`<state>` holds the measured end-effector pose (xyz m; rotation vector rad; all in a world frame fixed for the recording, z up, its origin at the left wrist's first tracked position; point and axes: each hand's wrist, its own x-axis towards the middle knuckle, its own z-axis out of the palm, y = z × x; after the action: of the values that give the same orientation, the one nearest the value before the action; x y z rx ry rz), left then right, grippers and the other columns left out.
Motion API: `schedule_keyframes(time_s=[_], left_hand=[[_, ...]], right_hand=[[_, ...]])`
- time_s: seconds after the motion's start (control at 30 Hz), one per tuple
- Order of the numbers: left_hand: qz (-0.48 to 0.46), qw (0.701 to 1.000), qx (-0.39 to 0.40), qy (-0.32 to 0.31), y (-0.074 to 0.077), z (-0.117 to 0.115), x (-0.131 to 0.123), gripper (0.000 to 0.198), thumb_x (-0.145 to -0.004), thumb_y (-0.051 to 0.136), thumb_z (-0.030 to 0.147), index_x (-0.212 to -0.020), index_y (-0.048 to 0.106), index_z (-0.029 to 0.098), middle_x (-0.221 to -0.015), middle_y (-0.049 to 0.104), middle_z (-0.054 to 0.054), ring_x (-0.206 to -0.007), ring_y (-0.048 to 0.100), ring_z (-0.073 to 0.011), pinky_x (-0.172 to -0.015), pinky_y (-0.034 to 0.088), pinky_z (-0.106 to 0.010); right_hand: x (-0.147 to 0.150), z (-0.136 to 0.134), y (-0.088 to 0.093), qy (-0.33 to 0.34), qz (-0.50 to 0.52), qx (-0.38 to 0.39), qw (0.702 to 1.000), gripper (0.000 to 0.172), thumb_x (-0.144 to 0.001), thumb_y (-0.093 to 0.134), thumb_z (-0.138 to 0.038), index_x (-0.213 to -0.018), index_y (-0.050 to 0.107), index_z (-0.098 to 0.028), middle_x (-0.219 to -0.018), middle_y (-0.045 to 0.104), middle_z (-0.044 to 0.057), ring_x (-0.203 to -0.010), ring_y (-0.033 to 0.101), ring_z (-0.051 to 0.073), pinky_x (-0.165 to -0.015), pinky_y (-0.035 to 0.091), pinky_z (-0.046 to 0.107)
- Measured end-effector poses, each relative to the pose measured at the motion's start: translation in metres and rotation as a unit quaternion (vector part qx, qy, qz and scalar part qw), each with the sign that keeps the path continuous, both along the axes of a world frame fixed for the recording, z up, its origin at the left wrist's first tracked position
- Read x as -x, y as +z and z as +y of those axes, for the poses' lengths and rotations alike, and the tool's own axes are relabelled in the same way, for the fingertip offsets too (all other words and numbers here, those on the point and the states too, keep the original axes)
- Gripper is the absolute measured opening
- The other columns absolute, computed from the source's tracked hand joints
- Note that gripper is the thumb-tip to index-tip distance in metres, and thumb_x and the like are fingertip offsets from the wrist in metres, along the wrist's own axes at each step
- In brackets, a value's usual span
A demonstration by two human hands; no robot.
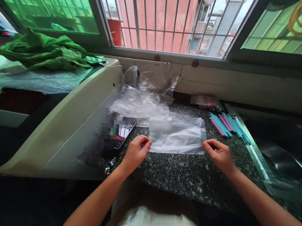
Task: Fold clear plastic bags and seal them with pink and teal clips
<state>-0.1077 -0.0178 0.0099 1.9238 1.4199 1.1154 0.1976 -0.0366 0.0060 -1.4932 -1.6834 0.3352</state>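
Note:
A clear plastic bag (pixel 176 137) lies spread over the dark speckled counter (pixel 169 173) in front of me. My left hand (pixel 138 151) pinches its near left corner between thumb and fingers. At the opposite side, my right hand (pixel 219 155) pinches the right edge in the same way. Behind the bag is a loose heap of more clear plastic bags (pixel 138 101). Close to my left hand lies a phone (pixel 124 133), partly blurred out. Pink and turquoise strips (pixel 221 125) rest in a pile beyond my right hand.
On the right a metal sink (pixel 257 156) is set into the counter. A cream-coloured appliance side (pixel 89 104) rises at the left, with green cloth (pixel 46 50) farther back. Small shiny beads (pixel 109 166) lie by my left forearm. A barred window (pixel 163 20) stands behind.

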Motion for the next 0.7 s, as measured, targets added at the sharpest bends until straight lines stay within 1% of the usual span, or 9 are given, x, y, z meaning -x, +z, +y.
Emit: schedule_keyframes(time_s=[0.1,0.2,0.33,0.4,0.47,0.53,0.6,0.67,0.7], left_hand=[[0.032,0.999,0.016,-0.012,-0.02,-0.019,-0.005,0.019,-0.08,0.048,0.028,-0.065,0.053,0.017,-0.063,0.055,-0.001,-0.062,0.052,-0.0134,-0.058,0.04,-0.024],[0.071,0.997,0.009,-0.016,-0.032,-0.034,-0.006,0.02,-0.081,0.048,0.026,-0.064,0.052,0.018,-0.063,0.055,-0.001,-0.062,0.051,-0.0138,-0.059,0.04,-0.025],[0.115,0.993,-0.034,-0.013,-0.036,-0.05,-0.006,0.022,-0.082,0.047,0.025,-0.062,0.051,0.018,-0.061,0.053,-0.001,-0.062,0.049,-0.0142,-0.059,0.039,-0.026],[0.133,0.989,-0.057,-0.016,-0.037,-0.058,-0.005,0.023,-0.083,0.047,0.024,-0.061,0.05,0.019,-0.06,0.053,-0.001,-0.062,0.049,-0.0146,-0.059,0.038,-0.026],[0.142,0.987,-0.074,-0.028,-0.038,-0.065,-0.004,0.023,-0.083,0.048,0.023,-0.061,0.051,0.018,-0.06,0.053,-0.002,-0.062,0.048,-0.0147,-0.059,0.039,-0.027],[0.134,0.985,-0.088,-0.061,-0.038,-0.074,-0.003,0.023,-0.084,0.049,0.023,-0.062,0.051,0.018,-0.061,0.054,-0.002,-0.063,0.048,-0.0144,-0.06,0.039,-0.027],[0.111,0.98,-0.111,-0.125,-0.038,-0.082,0.0,0.021,-0.084,0.051,0.023,-0.063,0.052,0.017,-0.061,0.055,-0.002,-0.062,0.048,-0.0136,-0.06,0.04,-0.027],[0.09,0.964,-0.154,-0.197,-0.039,-0.087,0.006,0.018,-0.083,0.053,0.025,-0.066,0.054,0.017,-0.061,0.056,-0.002,-0.062,0.048,-0.0133,-0.058,0.04,-0.027],[0.086,0.955,-0.183,-0.219,-0.039,-0.088,0.009,0.016,-0.082,0.055,0.027,-0.069,0.055,0.017,-0.062,0.057,-0.003,-0.062,0.048,-0.0134,-0.059,0.04,-0.027]], right_hand=[[-0.008,-0.019,-0.014,-0.004,-0.031,0.038,0.999,0.026,-0.078,0.051,-0.039,-0.065,0.061,-0.019,-0.06,0.063,0.001,-0.054,0.056,0.014,-0.053,0.043,0.024],[-0.011,-0.024,-0.023,-0.01,-0.068,0.076,0.995,0.026,-0.078,0.049,-0.04,-0.067,0.063,-0.02,-0.064,0.067,0.002,-0.058,0.061,0.016,-0.057,0.045,0.026],[-0.01,-0.02,-0.025,-0.031,-0.15,0.116,0.981,0.025,-0.077,0.05,-0.04,-0.067,0.064,-0.022,-0.066,0.069,0.002,-0.055,0.06,0.016,-0.053,0.042,0.026],[-0.008,-0.015,-0.024,-0.032,-0.185,0.123,0.974,0.023,-0.076,0.051,-0.039,-0.068,0.065,-0.023,-0.065,0.068,0.001,-0.052,0.058,0.016,-0.051,0.04,0.026],[-0.006,-0.008,-0.024,-0.019,-0.208,0.117,0.971,0.021,-0.076,0.051,-0.037,-0.069,0.065,-0.023,-0.065,0.068,0.001,-0.053,0.058,0.015,-0.051,0.039,0.025],[-0.004,0.002,-0.024,0.006,-0.223,0.104,0.969,0.019,-0.076,0.051,-0.035,-0.07,0.064,-0.022,-0.067,0.067,0.002,-0.056,0.058,0.015,-0.053,0.039,0.025],[-0.002,0.016,-0.024,0.039,-0.24,0.088,0.966,0.018,-0.076,0.052,-0.032,-0.069,0.063,-0.021,-0.067,0.066,0.002,-0.059,0.058,0.015,-0.055,0.039,0.024],[0.001,0.034,-0.024,0.072,-0.254,0.076,0.962,0.017,-0.076,0.052,-0.03,-0.069,0.063,-0.019,-0.067,0.065,0.003,-0.06,0.056,0.015,-0.057,0.04,0.024],[0.003,0.043,-0.024,0.086,-0.261,0.07,0.959,0.016,-0.077,0.052,-0.029,-0.07,0.063,-0.019,-0.067,0.064,0.003,-0.06,0.056,0.014,-0.057,0.04,0.024]])
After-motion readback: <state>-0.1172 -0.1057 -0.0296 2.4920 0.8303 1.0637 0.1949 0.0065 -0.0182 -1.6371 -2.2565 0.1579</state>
